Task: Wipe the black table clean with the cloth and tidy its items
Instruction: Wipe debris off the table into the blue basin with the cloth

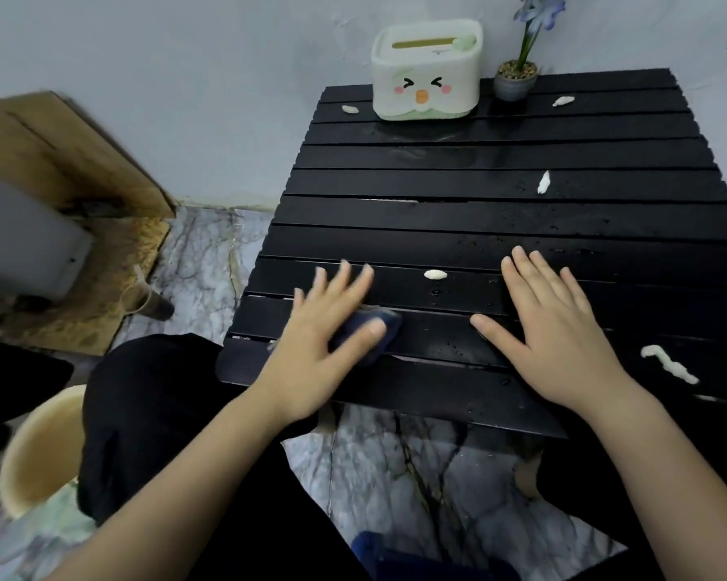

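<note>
The black slatted table (500,220) carries water drops and several white scraps, such as one (435,274) between my hands, one (543,182) mid-table and a long smear (670,364) at the right. My left hand (324,341) lies flat with spread fingers on a dark blue cloth (378,329) near the table's front left corner, pressing it down. My right hand (554,329) rests palm down on the bare slats, holding nothing. A white tissue box (427,75) with a cartoon face stands at the back, next to a small potted flower (516,79).
Left of the table on the marble floor lie brown cardboard (60,161) and a grey box (22,241). A cream bucket (39,454) stands at the lower left beside my dark-clothed knee. A grey wall runs just behind the table.
</note>
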Demonstrator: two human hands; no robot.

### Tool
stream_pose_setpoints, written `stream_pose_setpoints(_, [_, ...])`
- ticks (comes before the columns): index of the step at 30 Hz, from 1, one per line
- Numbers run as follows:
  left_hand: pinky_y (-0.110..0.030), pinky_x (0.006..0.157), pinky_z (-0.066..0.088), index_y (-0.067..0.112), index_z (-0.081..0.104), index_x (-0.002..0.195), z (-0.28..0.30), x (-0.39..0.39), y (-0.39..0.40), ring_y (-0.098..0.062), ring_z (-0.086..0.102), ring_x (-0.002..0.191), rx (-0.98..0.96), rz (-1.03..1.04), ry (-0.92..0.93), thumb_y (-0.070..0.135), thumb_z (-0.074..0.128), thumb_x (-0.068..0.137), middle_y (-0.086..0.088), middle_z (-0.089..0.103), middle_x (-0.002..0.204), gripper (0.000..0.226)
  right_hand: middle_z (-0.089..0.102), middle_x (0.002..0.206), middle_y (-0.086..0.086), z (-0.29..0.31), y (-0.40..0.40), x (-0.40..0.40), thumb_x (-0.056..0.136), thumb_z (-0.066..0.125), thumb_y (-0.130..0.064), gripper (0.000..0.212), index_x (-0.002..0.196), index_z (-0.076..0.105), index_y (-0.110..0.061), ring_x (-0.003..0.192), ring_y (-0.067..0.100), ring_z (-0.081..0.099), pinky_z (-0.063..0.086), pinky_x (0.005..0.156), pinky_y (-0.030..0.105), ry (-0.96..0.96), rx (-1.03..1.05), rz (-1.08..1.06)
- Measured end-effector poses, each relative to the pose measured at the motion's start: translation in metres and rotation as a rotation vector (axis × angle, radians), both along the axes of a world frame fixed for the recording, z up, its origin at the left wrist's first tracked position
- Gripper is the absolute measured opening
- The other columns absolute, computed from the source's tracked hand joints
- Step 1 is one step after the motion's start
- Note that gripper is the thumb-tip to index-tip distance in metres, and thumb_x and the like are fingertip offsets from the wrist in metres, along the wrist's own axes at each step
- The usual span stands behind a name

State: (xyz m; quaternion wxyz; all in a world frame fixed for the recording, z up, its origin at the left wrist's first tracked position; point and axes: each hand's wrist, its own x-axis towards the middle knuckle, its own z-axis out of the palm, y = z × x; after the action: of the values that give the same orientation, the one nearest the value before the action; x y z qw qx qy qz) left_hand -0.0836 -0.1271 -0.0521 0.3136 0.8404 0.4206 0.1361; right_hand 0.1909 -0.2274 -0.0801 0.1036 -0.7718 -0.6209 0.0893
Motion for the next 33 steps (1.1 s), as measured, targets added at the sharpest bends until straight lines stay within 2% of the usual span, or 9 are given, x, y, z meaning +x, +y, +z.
stream_pose_setpoints(2, [-0.039, 0.122, -0.01, 0.035, 0.016, 0.156, 0.006, 0.003, 0.009, -0.013, -0.012, 0.152, 0.062, 0.184, -0.037, 0.059, 0.029, 0.098, 0.01, 0.004, 0.166, 0.064, 0.005, 0.168, 0.002, 0.0, 0.0, 0.0, 0.093, 0.018, -0.073, 0.089, 0.159, 0.013, -0.014, 0.154, 0.014, -0.002, -0.001, 0.125, 0.04, -0.002, 0.001, 0.0])
stream_pose_setpoints(4, [-0.042, 0.124, -0.005, 0.02, 0.008, 0.158, 0.003, 0.014, 0.008, -0.018, -0.01, 0.153, 0.135, 0.278, 0.086, 0.057, 0.024, 0.1, 0.0, 0.001, 0.167, 0.071, 0.006, 0.167, 0.002, -0.001, 0.0, 0.0, 0.093, 0.018, -0.073, 0.089, 0.159, 0.014, -0.013, 0.154, 0.014, -0.001, -0.001, 0.125, 0.04, -0.004, 0.007, 0.001])
stream_pose_setpoints(8, [-0.044, 0.125, 0.003, 0.01, 0.011, 0.157, -0.021, 0.031, -0.012, -0.025, -0.004, 0.154, 0.226, 0.226, 0.338, 0.063, 0.017, 0.095, -0.01, 0.0, 0.166, 0.082, 0.008, 0.167, 0.003, -0.001, 0.0, 0.001, 0.093, 0.019, -0.073, 0.089, 0.159, 0.016, -0.013, 0.154, 0.015, 0.001, 0.001, 0.125, 0.041, -0.004, 0.019, 0.0])
stream_pose_setpoints(13, [-0.047, 0.123, 0.011, 0.004, 0.028, 0.152, -0.028, 0.042, 0.023, -0.033, 0.009, 0.152, 0.275, 0.319, 0.359, 0.045, 0.02, 0.102, -0.016, 0.017, 0.163, 0.065, 0.008, 0.167, 0.003, -0.002, 0.0, 0.001, 0.093, 0.019, -0.072, 0.088, 0.159, 0.016, -0.013, 0.154, 0.016, 0.002, 0.003, 0.125, 0.042, -0.013, 0.017, 0.005])
stream_pose_setpoints(20, [-0.05, 0.12, 0.017, -0.004, 0.03, 0.148, -0.03, 0.041, 0.095, -0.04, 0.019, 0.147, 0.27, 0.388, 0.442, 0.035, 0.023, 0.105, -0.024, 0.025, 0.159, 0.058, 0.008, 0.167, 0.004, -0.003, -0.001, 0.001, 0.094, 0.02, -0.071, 0.088, 0.159, 0.017, -0.012, 0.154, 0.017, 0.002, 0.002, 0.125, 0.043, -0.018, 0.007, 0.008])
stream_pose_setpoints(26, [-0.049, 0.12, 0.021, -0.006, 0.038, 0.143, -0.028, 0.039, 0.005, -0.039, 0.028, 0.145, 0.297, 0.209, 0.34, 0.038, 0.02, 0.1, -0.027, 0.034, 0.153, 0.064, 0.006, 0.168, 0.003, -0.002, 0.0, 0.001, 0.094, 0.018, -0.071, 0.088, 0.159, 0.014, -0.013, 0.154, 0.017, -0.001, -0.001, 0.125, 0.041, -0.004, -0.01, 0.003])
stream_pose_setpoints(30, [-0.042, 0.121, 0.022, -0.005, 0.046, 0.141, -0.024, 0.051, -0.051, -0.036, 0.037, 0.143, 0.331, -0.024, 0.237, 0.039, 0.026, 0.099, -0.024, 0.042, 0.15, 0.064, 0.007, 0.168, 0.004, -0.001, 0.0, 0.001, 0.093, 0.017, -0.07, 0.088, 0.159, 0.016, -0.012, 0.154, 0.018, 0.001, 0.0, 0.125, 0.041, 0.0, -0.006, 0.004])
stream_pose_setpoints(31, [-0.037, 0.121, 0.019, -0.003, 0.045, 0.142, -0.02, 0.051, -0.053, -0.033, 0.035, 0.144, 0.288, -0.044, 0.196, 0.041, 0.025, 0.098, -0.022, 0.041, 0.151, 0.066, 0.007, 0.168, 0.004, 0.0, 0.0, 0.0, 0.093, 0.017, -0.071, 0.088, 0.159, 0.016, -0.012, 0.154, 0.018, 0.0, 0.0, 0.125, 0.041, 0.004, -0.007, 0.004])
stream_pose_setpoints(33, [-0.031, 0.119, 0.022, 0.004, 0.047, 0.142, -0.01, 0.041, -0.042, -0.028, 0.036, 0.145, 0.225, 0.061, 0.098, 0.045, 0.026, 0.096, -0.016, 0.042, 0.153, 0.065, 0.006, 0.168, 0.004, 0.002, -0.001, 0.001, 0.095, 0.019, -0.071, 0.087, 0.159, 0.015, -0.012, 0.154, 0.018, -0.001, -0.001, 0.125, 0.041, 0.019, -0.016, 0.007])
